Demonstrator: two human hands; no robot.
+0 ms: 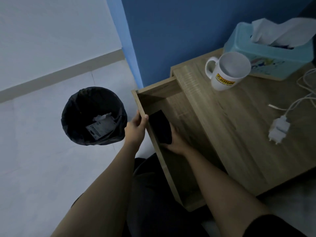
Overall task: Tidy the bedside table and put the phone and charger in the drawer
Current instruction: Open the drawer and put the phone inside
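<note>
Open drawer (pixel 159 89) of the bedside table (pixel 239 134), seen from above. The left hand (pixel 136 124) grips the drawer front, thumb hooked over its top edge. The right hand (pixel 176 141), inside the drawer, grasps the black phone (pixel 160 127) from below, close to the front panel; whether the phone touches the drawer floor cannot be told. The white charger (pixel 279 130) lies on the tabletop, well apart from the drawer, and its cable (pixel 306 98) runs off the right edge. Likely hazards: a release above the floor would drop the phone. Pushing the drawer shut early would trap the right fingers. A cable still plugged in out of view could snag when lifted and sweep the mug (pixel 228 71).
</note>
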